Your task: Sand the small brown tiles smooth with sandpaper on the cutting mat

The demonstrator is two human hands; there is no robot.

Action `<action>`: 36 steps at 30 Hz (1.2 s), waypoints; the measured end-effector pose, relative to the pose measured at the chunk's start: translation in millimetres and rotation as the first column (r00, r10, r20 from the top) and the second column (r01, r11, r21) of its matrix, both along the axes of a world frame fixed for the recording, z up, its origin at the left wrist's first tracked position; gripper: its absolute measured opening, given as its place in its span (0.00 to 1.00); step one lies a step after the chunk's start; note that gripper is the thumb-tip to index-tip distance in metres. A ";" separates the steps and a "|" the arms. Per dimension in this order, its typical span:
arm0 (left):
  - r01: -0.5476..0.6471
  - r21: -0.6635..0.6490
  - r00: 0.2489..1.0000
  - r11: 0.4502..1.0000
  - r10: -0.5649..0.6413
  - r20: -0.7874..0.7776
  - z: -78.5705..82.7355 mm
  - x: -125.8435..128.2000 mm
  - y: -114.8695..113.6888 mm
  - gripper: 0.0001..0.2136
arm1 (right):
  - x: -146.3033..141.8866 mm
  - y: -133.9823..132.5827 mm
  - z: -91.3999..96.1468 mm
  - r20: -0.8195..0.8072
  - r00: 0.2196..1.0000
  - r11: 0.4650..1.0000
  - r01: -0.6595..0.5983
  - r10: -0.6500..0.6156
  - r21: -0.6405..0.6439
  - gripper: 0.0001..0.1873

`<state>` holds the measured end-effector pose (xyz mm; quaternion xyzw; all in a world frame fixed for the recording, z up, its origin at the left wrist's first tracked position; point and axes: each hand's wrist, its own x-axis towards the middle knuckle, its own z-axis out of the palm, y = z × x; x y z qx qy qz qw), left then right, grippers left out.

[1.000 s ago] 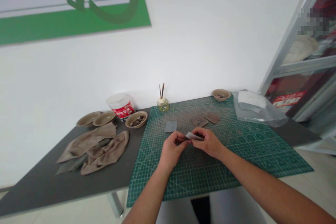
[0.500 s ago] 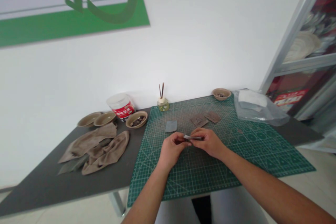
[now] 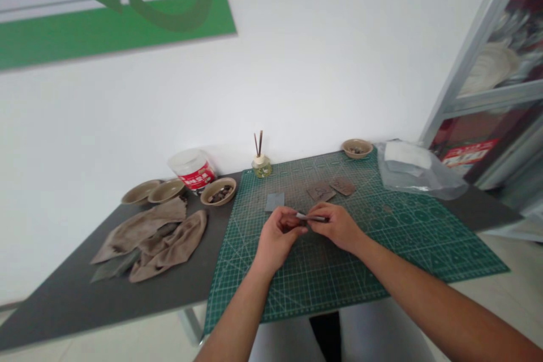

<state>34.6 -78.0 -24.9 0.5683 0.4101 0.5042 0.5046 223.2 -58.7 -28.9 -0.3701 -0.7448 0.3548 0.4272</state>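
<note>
1. White wall behind, green-and-white panel (image 3: 127,28) at upper left; dark tabletop (image 3: 63,288) below.
2. Far left of table: crumpled brown cloths (image 3: 169,249), with two shallow bowls (image 3: 142,192) side by side behind them.
3. Next right: clear tub with red label (image 3: 195,172), tilted; bowl of dark pieces (image 3: 219,192) just in front.
4. Green cutting mat (image 3: 339,283) covers the middle and right; reed diffuser (image 3: 261,166) at its back left, flat grey square (image 3: 275,201) nearer.
5. Left hand (image 3: 278,237): over mat, fingers curled in, tips at the left end of a thin grey piece (image 3: 313,218); cannot tell whether they grip it.
6. Thin grey piece: between both hands, above mat, seen nearly edge-on.
7. Right hand (image 3: 337,229): pinching that piece between thumb and fingers.
8. Behind right hand: two brown patches (image 3: 321,191) flat on mat, dark marks on them.
9. Back right: small bowl (image 3: 357,149), then clear plastic bag (image 3: 418,172) with white contents; metal-framed cabinet (image 3: 466,51) far right.
</note>
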 end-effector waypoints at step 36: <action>-0.025 0.052 0.997 0.998 0.029 -0.076 -1.4 -1.1 -3.7 0.19 | 0.1 -5.3 4.8 0.027 0.998 0.997 -0.064 0.065 -0.041 0.09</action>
